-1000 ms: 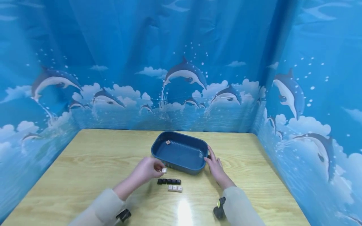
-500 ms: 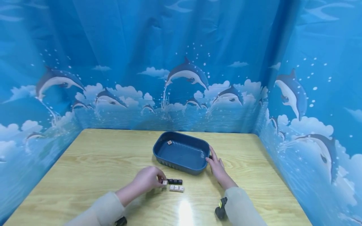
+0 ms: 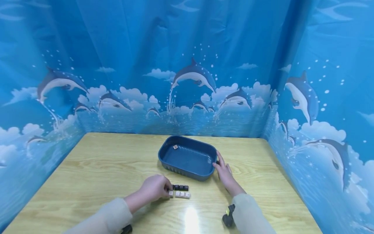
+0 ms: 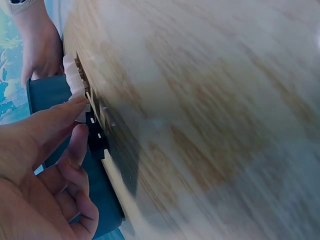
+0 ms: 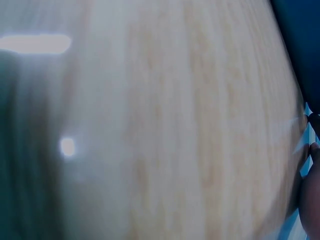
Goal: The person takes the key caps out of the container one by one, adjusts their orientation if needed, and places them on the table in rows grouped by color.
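Observation:
My left hand [image 3: 156, 188] pinches a white keycap [image 3: 170, 193] between thumb and fingers, down at table level. The keycap sits just left of a row of white keycaps [image 3: 182, 194], a narrow gap apart. Behind them runs a row of black keycaps [image 3: 181, 188], its left end hidden by my fingers; in the left wrist view black keycaps [image 4: 96, 140] show beside the fingertips. My right hand [image 3: 224, 174] holds the right end of a dark blue baking dish [image 3: 187, 174] at its dark handle, thumb near the rim. Only part of that hand shows in the right wrist view.
One light keycap [image 3: 175, 147] lies inside the dish at its far left, and a small pale or clear piece [image 3: 209, 160] shows near its right end. The wooden table [image 3: 105, 162] meets a blue dolphin-print curtain [image 3: 131, 65] at the back and sides.
My left hand has brought the white keycap from beside the dish toward me, past the black row, down to the left end of the white row. The right hand stays at the dish.

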Demonstrator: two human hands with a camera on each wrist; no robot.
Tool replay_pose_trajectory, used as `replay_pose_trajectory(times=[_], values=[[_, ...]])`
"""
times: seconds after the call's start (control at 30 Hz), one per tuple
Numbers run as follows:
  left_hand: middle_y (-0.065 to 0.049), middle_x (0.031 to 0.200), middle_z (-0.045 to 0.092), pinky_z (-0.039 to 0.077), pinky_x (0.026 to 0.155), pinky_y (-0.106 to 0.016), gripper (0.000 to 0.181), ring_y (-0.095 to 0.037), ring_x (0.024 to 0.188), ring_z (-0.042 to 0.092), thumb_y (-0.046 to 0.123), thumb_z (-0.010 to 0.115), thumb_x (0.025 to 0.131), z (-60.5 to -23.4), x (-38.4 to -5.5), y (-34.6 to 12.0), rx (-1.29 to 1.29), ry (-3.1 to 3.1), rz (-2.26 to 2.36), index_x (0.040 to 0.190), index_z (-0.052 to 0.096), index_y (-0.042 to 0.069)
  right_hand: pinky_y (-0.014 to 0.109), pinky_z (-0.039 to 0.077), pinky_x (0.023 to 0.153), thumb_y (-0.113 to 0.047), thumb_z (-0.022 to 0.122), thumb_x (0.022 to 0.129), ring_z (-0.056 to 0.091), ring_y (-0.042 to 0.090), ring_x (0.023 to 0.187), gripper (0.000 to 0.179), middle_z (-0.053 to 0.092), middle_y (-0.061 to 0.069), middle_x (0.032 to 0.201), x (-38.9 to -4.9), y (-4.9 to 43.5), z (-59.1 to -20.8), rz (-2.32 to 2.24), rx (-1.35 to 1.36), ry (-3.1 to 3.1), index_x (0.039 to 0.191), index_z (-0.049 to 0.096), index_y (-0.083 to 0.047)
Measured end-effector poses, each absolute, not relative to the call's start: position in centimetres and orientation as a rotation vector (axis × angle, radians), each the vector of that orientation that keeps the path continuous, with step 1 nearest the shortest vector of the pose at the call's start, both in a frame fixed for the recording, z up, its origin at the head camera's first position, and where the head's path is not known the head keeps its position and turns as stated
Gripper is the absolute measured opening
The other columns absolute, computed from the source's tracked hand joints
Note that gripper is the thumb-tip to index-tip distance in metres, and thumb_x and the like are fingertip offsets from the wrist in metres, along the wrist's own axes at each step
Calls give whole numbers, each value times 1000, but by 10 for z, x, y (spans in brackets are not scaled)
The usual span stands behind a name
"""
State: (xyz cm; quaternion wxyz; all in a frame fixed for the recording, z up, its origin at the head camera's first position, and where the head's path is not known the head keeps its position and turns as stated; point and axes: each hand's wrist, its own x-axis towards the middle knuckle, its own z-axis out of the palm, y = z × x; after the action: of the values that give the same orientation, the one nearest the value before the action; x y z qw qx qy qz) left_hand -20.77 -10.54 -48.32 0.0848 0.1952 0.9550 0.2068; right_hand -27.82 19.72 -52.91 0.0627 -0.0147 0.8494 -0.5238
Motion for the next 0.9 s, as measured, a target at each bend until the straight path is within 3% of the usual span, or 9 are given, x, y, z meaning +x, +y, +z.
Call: replay_pose_trajectory(times=[0.3, 0.9], values=[[14, 76, 67, 47, 62, -30, 19, -5, 65, 54, 23, 88, 64, -484, -207, -102, 616, 2886, 535, 78, 75, 27, 68, -13, 105, -40, 42, 103, -16, 49, 141, 64, 32, 21, 152, -280, 198, -531, -1586, -20, 2555, 157, 10, -32], [12, 75, 65, 44, 58, -30, 21, -7, 63, 51, 24, 89, 62, -487, -210, -98, 611, 2901, 511, 77, 74, 27, 69, -13, 104, -42, 41, 103, -16, 48, 141, 64, 32, 21, 152, -279, 197, -530, -1570, -1, 2552, 157, 9, -33]])
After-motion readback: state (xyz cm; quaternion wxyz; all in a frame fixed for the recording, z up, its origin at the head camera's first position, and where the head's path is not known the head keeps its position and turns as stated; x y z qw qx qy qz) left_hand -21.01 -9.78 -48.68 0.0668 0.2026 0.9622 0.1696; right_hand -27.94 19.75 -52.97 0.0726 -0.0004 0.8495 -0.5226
